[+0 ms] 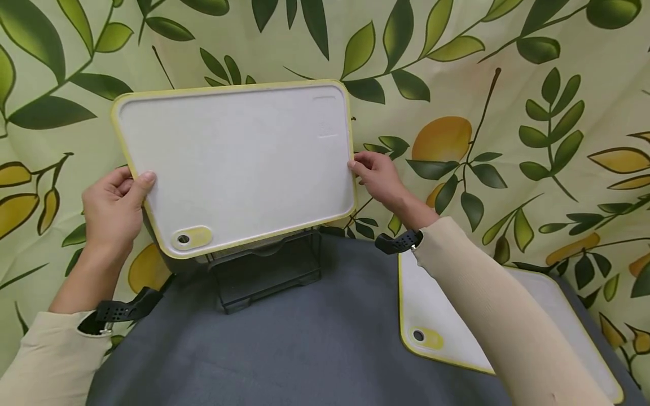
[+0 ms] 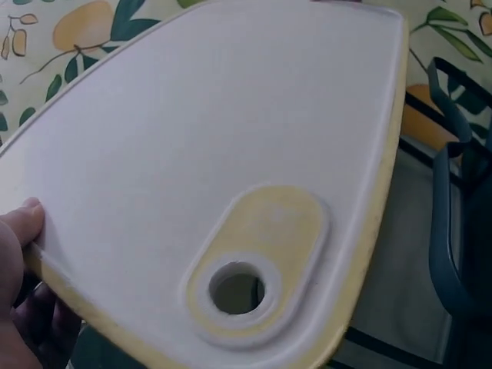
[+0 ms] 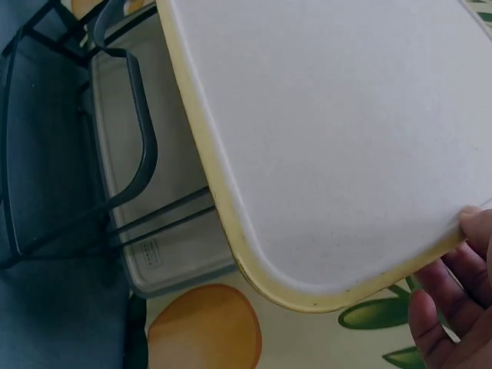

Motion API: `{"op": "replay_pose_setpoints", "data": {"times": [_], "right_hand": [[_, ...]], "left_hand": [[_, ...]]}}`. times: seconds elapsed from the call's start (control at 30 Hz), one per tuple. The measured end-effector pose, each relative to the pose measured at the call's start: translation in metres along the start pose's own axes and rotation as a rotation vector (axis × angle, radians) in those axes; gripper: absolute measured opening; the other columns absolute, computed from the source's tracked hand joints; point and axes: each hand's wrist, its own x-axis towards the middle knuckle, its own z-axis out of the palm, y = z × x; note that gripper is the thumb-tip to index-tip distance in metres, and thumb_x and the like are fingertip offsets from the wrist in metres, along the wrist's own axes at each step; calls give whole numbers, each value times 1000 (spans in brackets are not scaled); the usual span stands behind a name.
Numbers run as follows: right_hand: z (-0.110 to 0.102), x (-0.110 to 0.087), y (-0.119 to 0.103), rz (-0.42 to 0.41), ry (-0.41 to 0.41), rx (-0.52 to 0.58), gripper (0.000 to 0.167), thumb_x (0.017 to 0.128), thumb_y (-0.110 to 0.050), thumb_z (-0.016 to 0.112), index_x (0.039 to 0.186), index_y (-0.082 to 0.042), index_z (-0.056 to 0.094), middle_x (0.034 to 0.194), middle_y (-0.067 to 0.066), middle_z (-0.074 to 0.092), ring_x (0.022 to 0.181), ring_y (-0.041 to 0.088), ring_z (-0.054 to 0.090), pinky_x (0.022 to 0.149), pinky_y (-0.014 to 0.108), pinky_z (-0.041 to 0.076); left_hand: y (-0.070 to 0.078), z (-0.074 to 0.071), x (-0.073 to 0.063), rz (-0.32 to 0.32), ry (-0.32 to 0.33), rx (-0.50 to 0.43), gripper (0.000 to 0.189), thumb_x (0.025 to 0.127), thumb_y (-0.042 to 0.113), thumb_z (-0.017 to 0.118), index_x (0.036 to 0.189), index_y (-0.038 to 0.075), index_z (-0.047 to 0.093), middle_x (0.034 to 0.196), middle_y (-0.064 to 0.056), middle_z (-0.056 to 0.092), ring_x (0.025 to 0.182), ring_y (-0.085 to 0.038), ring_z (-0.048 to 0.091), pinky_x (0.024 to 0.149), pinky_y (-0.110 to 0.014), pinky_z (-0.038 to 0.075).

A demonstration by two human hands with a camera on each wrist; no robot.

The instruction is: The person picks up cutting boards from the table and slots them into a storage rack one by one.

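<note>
Well, from where I stand, the white cutting board [image 1: 238, 152] with the yellow rim is up in the air at the far side of the desk [image 1: 284, 355], left of the middle, tilted in front of a dark wire rack [image 2: 440, 231]. Its lower edge is close to the rack; whether they touch I can't tell. The left hand [image 1: 114, 206] pinches the left edge, thumb flat on the white face and fingers tucked behind; the right hand [image 1: 378, 175] pinches the right edge between thumb and fingers.

I'd guess it's plastic: stiff, fairly light for its breadth, unlikely to bend or break. The smooth face could slip if wet, so the rim looks the better purchase, perhaps a bit grippier if that yellow is rubbery. Two opposite edges make a sensible hold, since one-handed at a side it would want to swing. The yellow oval inset [image 2: 280, 223] at the lower left corner has a hole through it, handy for one finger. A similar board, the second cutting board [image 1: 429, 304], lies flat on the right, partly under the right sleeve.
</note>
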Motion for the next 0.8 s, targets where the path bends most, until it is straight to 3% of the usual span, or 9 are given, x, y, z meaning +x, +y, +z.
{"op": "replay_pose_setpoints", "data": {"times": [0.13, 0.23, 0.63, 0.8], "right_hand": [[2, 4, -3, -9, -3, 23, 31, 105, -22, 55, 126, -2, 66, 117, 15, 68, 99, 22, 58, 87, 39, 51], [3, 7, -4, -2, 9, 32, 31, 105, -23, 55, 126, -2, 66, 116, 15, 67, 99, 22, 58, 86, 37, 49], [17, 20, -7, -40, 3, 72, 31, 105, -23, 54, 126, -2, 64, 116, 15, 67, 98, 25, 58, 89, 48, 52], [16, 23, -10, -58, 31, 59, 29, 105, -23, 55, 124, -3, 66, 114, 14, 68, 97, 28, 58, 81, 39, 50]], "left_hand": [[-1, 4, 3, -33, 61, -140, 34, 86, 20, 79, 119, 9, 75, 78, 13, 74, 74, -2, 66, 66, -7, 51], [-3, 7, 5, -39, 87, -240, 39, 84, 17, 81, 121, 7, 74, 82, 12, 76, 78, -3, 70, 69, -8, 53], [-3, -2, 6, -10, 134, -321, 38, 81, 13, 84, 118, 5, 75, 83, 9, 77, 76, -4, 71, 69, -9, 54], [0, -1, 9, 22, 131, -346, 39, 80, 13, 85, 117, 3, 75, 84, 8, 78, 76, -5, 73, 70, -10, 55]]}}
